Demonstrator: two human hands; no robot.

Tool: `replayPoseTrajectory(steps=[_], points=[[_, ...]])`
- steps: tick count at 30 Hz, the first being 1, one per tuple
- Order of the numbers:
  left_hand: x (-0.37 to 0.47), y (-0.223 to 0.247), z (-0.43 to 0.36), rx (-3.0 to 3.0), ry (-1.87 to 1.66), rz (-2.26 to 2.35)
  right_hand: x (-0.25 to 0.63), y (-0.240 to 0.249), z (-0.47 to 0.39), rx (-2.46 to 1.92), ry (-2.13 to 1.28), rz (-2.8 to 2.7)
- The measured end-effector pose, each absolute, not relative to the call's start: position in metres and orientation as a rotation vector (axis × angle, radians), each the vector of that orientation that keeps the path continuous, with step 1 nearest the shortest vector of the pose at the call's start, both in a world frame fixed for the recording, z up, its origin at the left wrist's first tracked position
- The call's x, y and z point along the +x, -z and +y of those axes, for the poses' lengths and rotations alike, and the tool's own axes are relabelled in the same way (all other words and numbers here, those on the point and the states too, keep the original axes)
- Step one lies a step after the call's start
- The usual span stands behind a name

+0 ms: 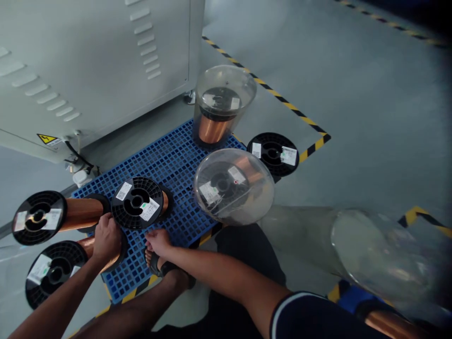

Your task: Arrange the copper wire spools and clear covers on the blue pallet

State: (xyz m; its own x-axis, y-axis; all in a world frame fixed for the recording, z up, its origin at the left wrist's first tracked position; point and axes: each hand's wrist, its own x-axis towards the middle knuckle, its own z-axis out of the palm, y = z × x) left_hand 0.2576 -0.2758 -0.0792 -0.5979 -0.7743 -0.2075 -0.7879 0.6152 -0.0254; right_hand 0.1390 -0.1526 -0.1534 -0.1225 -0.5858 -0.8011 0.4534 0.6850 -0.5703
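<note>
My left hand [107, 238] is closed over the lower left spool of copper wire [58, 273], just left of the upright spool [137, 202] with a black flange. My right hand [157, 241] has its fingers pinched together beside the near edge of that upright spool. What either hand holds, if anything, is too small or hidden to make out. Another copper wire spool [83, 212] lies beyond my left hand, its black flange towards the left. The spools stand on or over a blue grid pallet [127, 261], and white labels mark their flanges.
Clear plastic covers enclose a far copper spool [213, 129] and a nearer labelled spool [233, 188]. A black-flanged spool [272, 153] stands at the pallet's right end. An empty-looking clear cover [377, 249] is at right. A grey machine cabinet [99, 56] borders the pallet's far side.
</note>
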Motion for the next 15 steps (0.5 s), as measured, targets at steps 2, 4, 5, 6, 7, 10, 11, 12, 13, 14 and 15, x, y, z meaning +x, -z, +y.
replayPoseTrajectory(steps=[2,4,5,6,7,10,11,12,13,14,15], points=[[0.268,0.078,-0.271,-1.144,0.060,2.598,0.132,0.159,-0.136,-0.163,0.866,1.443],[0.275,0.077,-0.266,-0.994,0.035,2.561,0.127,0.162,-0.122,-0.197,0.841,1.452],[0.276,0.077,-0.262,-0.935,-0.024,2.545,0.125,0.162,-0.117,-0.213,0.829,1.457],[0.274,0.078,-0.258,-0.894,-0.091,2.526,0.122,0.161,-0.112,-0.232,0.819,1.460],[0.269,0.079,-0.253,-0.879,-0.154,2.502,0.120,0.160,-0.107,-0.255,0.810,1.458],[0.243,0.084,-0.236,-0.937,-0.287,2.377,0.107,0.157,-0.093,-0.343,0.798,1.432],[0.232,0.087,-0.232,-0.959,-0.308,2.336,0.100,0.155,-0.086,-0.374,0.800,1.423],[0.222,0.089,-0.229,-0.974,-0.324,2.305,0.091,0.153,-0.078,-0.406,0.807,1.419],[0.213,0.091,-0.226,-0.986,-0.332,2.289,0.079,0.150,-0.069,-0.439,0.819,1.421],[0.205,0.093,-0.225,-0.999,-0.333,2.285,0.065,0.145,-0.058,-0.472,0.836,1.431],[0.200,0.094,-0.225,-1.010,-0.331,2.289,0.049,0.138,-0.046,-0.503,0.855,1.448]])
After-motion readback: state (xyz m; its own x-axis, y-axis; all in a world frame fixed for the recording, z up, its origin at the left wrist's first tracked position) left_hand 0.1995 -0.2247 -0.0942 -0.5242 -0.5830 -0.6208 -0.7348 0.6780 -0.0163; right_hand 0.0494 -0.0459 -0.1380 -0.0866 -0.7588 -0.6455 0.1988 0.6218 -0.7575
